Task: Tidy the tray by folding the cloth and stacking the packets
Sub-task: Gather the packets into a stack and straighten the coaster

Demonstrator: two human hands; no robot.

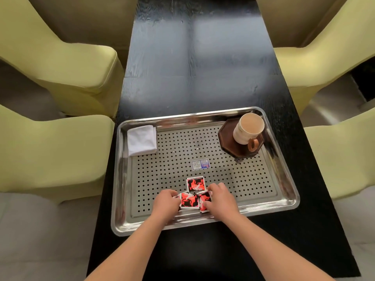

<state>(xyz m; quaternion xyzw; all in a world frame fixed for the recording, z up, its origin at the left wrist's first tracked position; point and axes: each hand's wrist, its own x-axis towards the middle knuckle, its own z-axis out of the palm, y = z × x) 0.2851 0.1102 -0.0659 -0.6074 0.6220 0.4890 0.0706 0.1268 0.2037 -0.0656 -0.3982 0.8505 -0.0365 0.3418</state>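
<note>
Packets point(195, 194) are bunched near the tray's point(205, 225) front edge, left hand point(166, 201) and right hand point(220, 197) each with fingers curled on one. Cloth point(142, 140) is already folded in the tray's far-left corner, mug point(248, 128) sitting far-right.

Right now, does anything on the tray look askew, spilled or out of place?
Only the packets: they lie unstacked and crooked near the tray's front edge, between both hands. The cloth is folded, the mug upright, nothing spilled.
</note>
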